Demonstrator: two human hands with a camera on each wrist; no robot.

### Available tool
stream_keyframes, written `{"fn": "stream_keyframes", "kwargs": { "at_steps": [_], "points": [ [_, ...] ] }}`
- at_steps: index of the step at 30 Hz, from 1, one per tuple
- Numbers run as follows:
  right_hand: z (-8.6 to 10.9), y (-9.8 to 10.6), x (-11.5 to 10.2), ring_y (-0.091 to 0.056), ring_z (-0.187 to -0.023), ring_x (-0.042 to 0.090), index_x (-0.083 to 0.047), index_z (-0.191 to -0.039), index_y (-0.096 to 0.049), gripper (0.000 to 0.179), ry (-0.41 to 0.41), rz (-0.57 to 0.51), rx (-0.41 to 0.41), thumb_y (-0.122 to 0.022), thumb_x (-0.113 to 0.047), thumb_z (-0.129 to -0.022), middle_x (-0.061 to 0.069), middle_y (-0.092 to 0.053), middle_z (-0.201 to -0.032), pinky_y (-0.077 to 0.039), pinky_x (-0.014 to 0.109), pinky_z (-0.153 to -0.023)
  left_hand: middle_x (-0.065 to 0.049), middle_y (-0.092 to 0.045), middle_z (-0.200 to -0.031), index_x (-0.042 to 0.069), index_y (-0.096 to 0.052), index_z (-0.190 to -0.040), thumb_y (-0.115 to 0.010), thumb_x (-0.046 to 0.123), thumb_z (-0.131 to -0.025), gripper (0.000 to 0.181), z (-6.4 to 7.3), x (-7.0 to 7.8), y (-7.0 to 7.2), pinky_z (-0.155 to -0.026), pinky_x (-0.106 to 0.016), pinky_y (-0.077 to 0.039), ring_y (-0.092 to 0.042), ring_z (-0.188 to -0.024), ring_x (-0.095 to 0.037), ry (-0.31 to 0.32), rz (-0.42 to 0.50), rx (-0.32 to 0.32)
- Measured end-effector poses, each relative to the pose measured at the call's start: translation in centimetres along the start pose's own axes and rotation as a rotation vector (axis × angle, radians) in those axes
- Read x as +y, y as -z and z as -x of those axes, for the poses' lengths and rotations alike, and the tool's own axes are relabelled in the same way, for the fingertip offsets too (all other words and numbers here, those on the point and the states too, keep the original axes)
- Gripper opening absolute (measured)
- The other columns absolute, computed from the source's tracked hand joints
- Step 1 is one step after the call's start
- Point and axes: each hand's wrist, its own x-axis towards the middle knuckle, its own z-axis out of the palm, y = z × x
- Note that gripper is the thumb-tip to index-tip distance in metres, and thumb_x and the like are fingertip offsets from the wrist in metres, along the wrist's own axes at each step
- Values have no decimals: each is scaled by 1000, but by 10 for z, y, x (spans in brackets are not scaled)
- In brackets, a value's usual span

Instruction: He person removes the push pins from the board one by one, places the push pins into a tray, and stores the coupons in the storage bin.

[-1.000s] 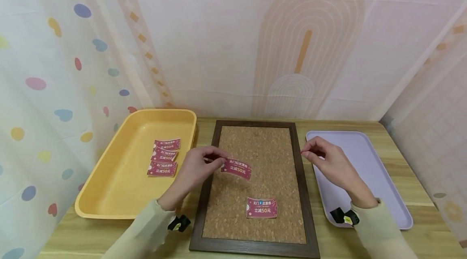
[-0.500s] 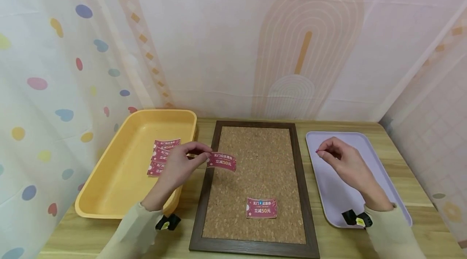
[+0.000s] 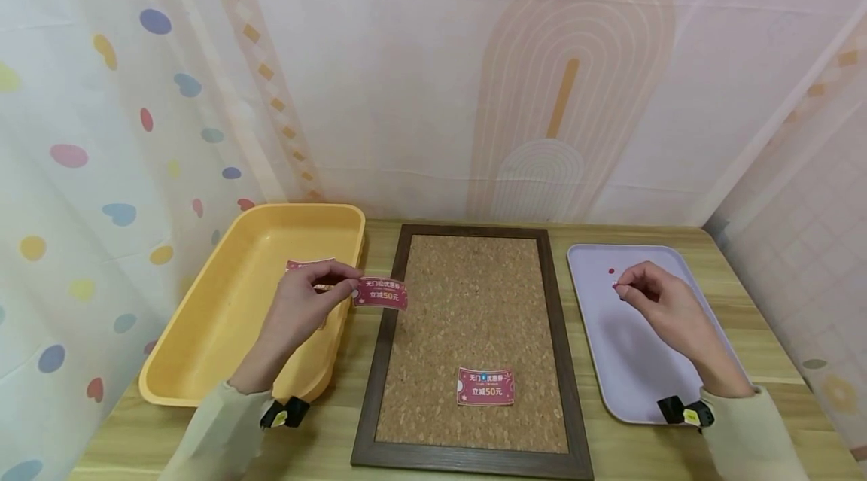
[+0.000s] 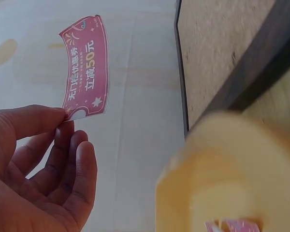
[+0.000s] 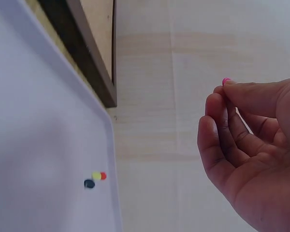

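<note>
My left hand (image 3: pixel 294 315) pinches a maroon coupon (image 3: pixel 381 294) by its left end, between thumb and forefinger. The coupon hangs in the air, overlapping the left frame of the corkboard (image 3: pixel 477 300) in the head view. Over the lilac tray (image 3: pixel 637 383), my right hand (image 3: pixel 667 308) pinches a tiny pink pushpin (image 5: pixel 226 81) at its fingertips; its point is hidden. Another coupon (image 3: pixel 485 392) lies flat on the lower cork with a blue pushpin (image 3: pixel 484 376) at its upper middle. More coupons (image 3: pixel 310 265) lie in the yellow tray, mostly hidden behind my left hand.
The deep yellow tray (image 3: pixel 196 345) stands left of the corkboard on a wooden table (image 3: pixel 759 315). On the lilac tray lie a few small pins: yellow and red ones touching, and a dark pin (image 5: pixel 89 183) beside them. A patterned curtain (image 3: pixel 406 89) hangs behind.
Moving left, my left hand has carried the coupon from above the cork toward the yellow tray. My right hand has shifted right over the lilac tray, exposing a red pin there.
</note>
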Motion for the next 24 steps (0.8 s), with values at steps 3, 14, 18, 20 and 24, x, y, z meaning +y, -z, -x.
{"fn": "stream_keyframes", "kwargs": {
  "at_steps": [3,14,18,20,24],
  "points": [
    [1,3,3,-50,-70,6,-4,-95,-66,10,-12,20,0,-69,5,-95,7,-64,-83,-41,20,-58,-10,-76,-105,9,-79,-102,-74,14,-97,9,1,-3,6,-55,-25,-51,-69,-85,-23,1,-28,10],
    [2,11,21,-47,-69,6,-2,-95,-66,9,-55,78,-12,-71,6,-93,0,-62,-82,-39,20,-57,-13,-74,-108,6,-79,-101,-75,11,-96,8,3,-17,24,-69,-23,-53,-68,-90,-22,3,-98,-29],
    [2,13,25,-45,-67,7,-2,-95,-67,6,-73,97,-37,-71,3,-95,0,-59,-80,-37,22,-55,-9,-75,-101,7,-79,-101,-74,10,-96,7,1,-25,31,-68,-24,-52,-64,-85,-19,-4,-134,-62],
    [3,15,27,-44,-66,8,-2,-94,-67,5,-88,109,-55,-71,1,-95,0,-59,-79,-37,24,-55,-7,-74,-99,7,-79,-102,-74,11,-96,8,0,-29,36,-67,-25,-52,-62,-83,-18,9,-145,-91],
    [2,18,31,-45,-65,8,-1,-94,-67,5,-107,124,-94,-72,-1,-95,2,-59,-77,-38,25,-54,-6,-73,-96,6,-78,-104,-73,14,-97,11,-2,-36,46,-64,-26,-50,-58,-80,-18,46,-155,-166]
  ]
}}
